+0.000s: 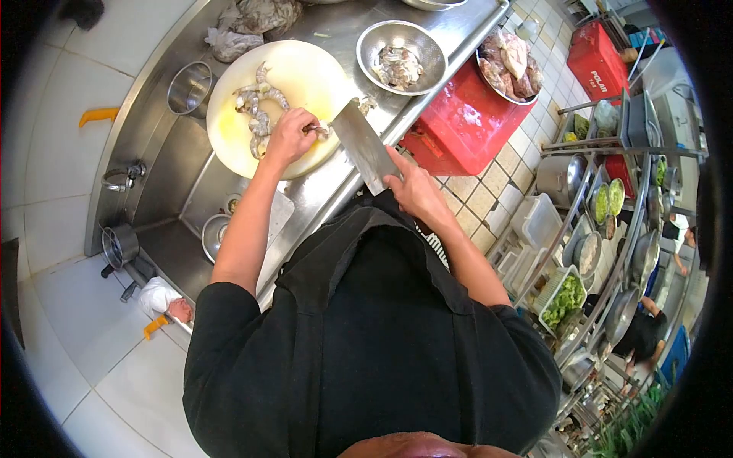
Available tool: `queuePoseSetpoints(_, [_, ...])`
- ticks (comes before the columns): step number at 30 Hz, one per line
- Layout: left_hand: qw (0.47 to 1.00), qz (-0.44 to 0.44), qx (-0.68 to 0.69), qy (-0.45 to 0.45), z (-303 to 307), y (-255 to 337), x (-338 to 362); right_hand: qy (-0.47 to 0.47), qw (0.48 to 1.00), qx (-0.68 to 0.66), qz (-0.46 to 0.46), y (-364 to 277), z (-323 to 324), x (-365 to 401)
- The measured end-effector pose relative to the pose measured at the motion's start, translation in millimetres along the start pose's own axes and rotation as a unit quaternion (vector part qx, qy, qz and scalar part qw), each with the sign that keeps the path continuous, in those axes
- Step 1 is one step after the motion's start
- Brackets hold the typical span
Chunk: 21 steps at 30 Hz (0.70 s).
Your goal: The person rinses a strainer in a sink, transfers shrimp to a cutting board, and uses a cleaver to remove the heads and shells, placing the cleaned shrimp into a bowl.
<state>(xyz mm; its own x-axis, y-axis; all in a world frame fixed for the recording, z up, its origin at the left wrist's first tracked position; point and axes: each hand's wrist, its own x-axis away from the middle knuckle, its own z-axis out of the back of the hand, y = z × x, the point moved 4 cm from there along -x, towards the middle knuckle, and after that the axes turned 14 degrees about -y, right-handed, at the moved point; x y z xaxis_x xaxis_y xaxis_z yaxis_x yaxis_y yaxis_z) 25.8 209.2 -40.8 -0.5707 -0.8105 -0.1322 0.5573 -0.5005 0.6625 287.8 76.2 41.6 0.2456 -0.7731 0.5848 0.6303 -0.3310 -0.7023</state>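
My right hand (416, 185) grips a wide-bladed cleaver (362, 145) by its handle, the blade reaching over the edge of a round white cutting board (317, 76). On the board my left hand (294, 136) is closed with fingertips pinched on a shrimp (324, 131), right beside the cleaver's tip. Several more grey shrimp (260, 120) lie in a line on the board, left of that hand. A perforated metal colander (434, 57) holding shrimp pieces (398, 67) stands on the steel counter, to the right of the board.
A metal pot (190, 88) stands left of the board, with plastic bags (256, 23) behind. The steel sink (164, 179) lies near left. Beyond the counter's right edge, a red cooler (469, 118) carries a bowl of meat (513, 65). Racks (573, 267) and people are farther right.
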Motion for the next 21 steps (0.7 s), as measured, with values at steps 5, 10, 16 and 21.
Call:
queuePoseSetpoints(5, [0.997,0.020,0.030,0.063,8,4,12,0.004,1.000,-0.011,0.006,5,-4,0])
queuePoseSetpoints(10, [0.992,0.054,0.050,0.098,11,-4,19,0.005,1.000,-0.019,0.017,7,-2,0])
queuePoseSetpoints(16, [0.974,0.053,0.110,0.193,3,6,3,0.028,0.999,-0.022,0.018,13,-1,2])
queuePoseSetpoints(21, [0.967,0.005,0.078,0.241,5,24,-9,0.030,0.999,-0.016,0.013,16,0,1])
